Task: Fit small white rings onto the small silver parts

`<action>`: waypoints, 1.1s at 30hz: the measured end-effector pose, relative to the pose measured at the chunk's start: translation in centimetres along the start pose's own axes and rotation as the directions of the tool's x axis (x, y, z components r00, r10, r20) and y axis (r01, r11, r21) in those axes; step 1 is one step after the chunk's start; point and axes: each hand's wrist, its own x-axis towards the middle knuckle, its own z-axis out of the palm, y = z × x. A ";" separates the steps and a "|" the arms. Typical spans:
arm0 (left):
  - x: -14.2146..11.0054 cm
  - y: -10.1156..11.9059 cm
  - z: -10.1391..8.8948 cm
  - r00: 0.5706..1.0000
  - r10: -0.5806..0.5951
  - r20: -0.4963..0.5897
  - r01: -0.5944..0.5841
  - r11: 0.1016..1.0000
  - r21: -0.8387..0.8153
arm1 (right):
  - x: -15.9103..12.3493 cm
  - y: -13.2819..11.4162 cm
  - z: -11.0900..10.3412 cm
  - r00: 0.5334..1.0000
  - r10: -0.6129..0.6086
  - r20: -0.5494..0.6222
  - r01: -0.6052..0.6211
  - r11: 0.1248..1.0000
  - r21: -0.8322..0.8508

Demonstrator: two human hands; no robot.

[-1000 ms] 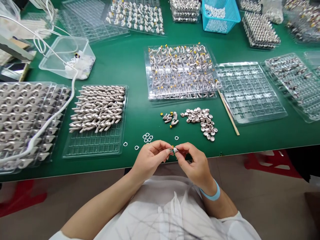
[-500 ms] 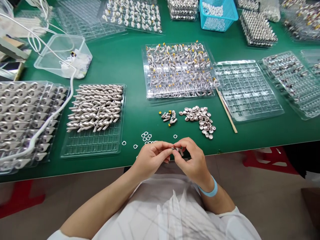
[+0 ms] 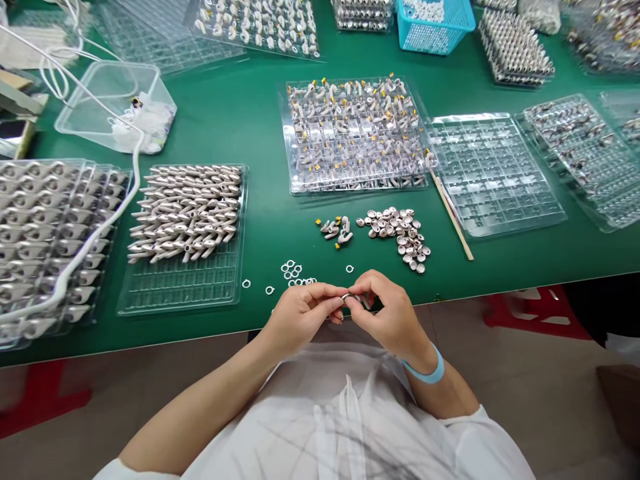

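My left hand and my right hand meet at the table's front edge, fingertips pinched together. Between them is a small earbud part, mostly covered by the fingers; a curved rim shows. Just beyond my left fingers lie several thin white rings, and a single ring sits ahead of my right fingers. Farther off are a few pale curved earbud pieces with yellow tabs. To their right spreads a loose pile of small cup-shaped shells.
A clear tray of yellow-tabbed pieces stands ahead. On the left are a tray of pale stems, stacked shell trays, a white cable and a clear box. Right: a thin stick, a clear tray.
My right hand has turned slightly, and more of the part's rim shows between the fingertips. The view has shifted a little; the items on the table stay in place.
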 end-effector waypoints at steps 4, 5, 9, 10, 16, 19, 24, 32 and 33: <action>-0.3 0.1 0.1 0.999 0.041 0.001 -0.041 0.998 0.046 | 0.0 0.2 0.3 0.998 0.061 0.027 -0.063 0.995 0.080; -0.4 0.1 0.2 0.999 0.048 -0.005 -0.048 0.997 0.052 | -0.1 0.3 0.4 0.997 0.074 0.026 -0.076 0.993 0.093; -0.8 0.5 0.5 0.995 0.091 -0.030 -0.088 0.993 0.079 | -0.3 0.4 0.9 0.996 0.090 0.023 -0.093 0.985 0.142; -0.9 0.6 0.6 0.994 0.103 -0.036 -0.099 0.991 0.085 | -0.3 0.4 1.0 0.996 0.085 0.019 -0.087 0.985 0.152; -1.4 0.9 0.7 0.994 0.087 -0.059 -0.086 0.996 0.034 | 0.2 0.3 1.2 0.999 0.032 -0.003 -0.031 0.986 0.163; -1.3 0.6 0.4 0.997 0.075 -0.027 -0.075 0.997 0.015 | 0.3 0.5 1.3 1.000 0.023 0.010 -0.024 0.988 0.153; -0.5 0.7 -0.1 0.999 0.034 0.000 -0.034 0.998 -0.061 | 0.2 0.9 0.7 0.999 -0.001 0.038 -0.004 0.990 0.143; -0.2 2.0 0.0 0.993 0.071 -0.096 -0.075 0.997 -0.033 | -1.3 0.7 -0.9 0.989 0.143 0.032 -0.146 0.948 0.284; -0.2 1.8 0.0 0.990 0.100 -0.097 -0.101 0.995 -0.010 | -1.5 0.7 -0.8 0.986 0.162 0.029 -0.163 0.942 0.292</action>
